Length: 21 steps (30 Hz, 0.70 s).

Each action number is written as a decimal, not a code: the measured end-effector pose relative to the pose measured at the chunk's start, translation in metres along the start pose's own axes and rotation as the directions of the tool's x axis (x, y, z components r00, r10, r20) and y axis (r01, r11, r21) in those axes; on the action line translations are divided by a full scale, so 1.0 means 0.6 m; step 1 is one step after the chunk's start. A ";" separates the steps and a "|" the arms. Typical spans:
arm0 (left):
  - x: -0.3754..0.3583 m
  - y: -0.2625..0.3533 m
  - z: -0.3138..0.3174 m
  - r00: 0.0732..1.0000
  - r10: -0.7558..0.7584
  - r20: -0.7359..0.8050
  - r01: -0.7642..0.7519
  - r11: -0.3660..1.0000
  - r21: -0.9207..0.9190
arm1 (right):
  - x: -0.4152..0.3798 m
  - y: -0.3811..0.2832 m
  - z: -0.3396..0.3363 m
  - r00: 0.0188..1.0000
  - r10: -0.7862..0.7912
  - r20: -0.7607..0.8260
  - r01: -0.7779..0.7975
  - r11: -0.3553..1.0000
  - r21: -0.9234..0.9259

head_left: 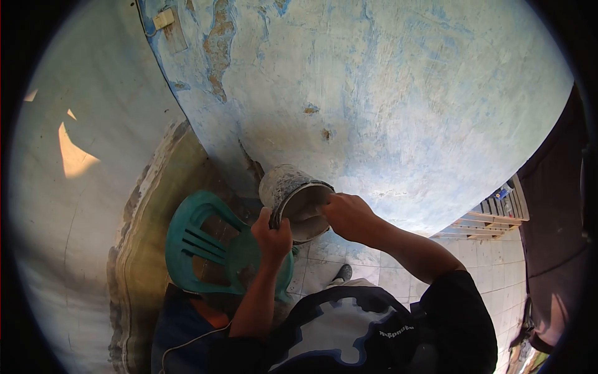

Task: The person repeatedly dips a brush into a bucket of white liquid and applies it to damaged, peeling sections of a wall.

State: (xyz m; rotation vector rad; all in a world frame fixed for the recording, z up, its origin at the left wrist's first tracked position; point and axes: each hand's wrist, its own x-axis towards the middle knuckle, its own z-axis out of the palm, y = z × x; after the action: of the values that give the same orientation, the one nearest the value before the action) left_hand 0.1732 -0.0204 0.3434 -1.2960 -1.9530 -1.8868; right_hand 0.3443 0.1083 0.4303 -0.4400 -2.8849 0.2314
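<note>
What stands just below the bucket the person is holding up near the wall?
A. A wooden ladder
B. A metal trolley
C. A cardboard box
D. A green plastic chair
D. A green plastic chair with a slatted back stands on the floor directly under the bucket, which the left hand grips at the rim while the right hand reaches into its mouth.

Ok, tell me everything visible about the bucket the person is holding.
The bucket is small, round and smeared with pale grey-white residue outside and in, with a dark rim. It is tilted, mouth toward the camera, held up before the blue wall. The left hand grips its near rim; the right hand is at its right edge.
</note>
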 end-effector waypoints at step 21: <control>0.003 -0.032 -0.041 0.943 -0.316 -0.105 0.300 0.943 -0.141 | -0.063 0.086 0.055 0.940 0.110 0.322 -0.299 -0.181 0.937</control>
State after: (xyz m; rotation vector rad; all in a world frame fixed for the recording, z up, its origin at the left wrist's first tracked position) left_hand 0.1490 -0.0379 0.3351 -0.9093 -2.1033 -2.2023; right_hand 0.3863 0.1412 0.3818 -0.4930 -1.6135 2.3946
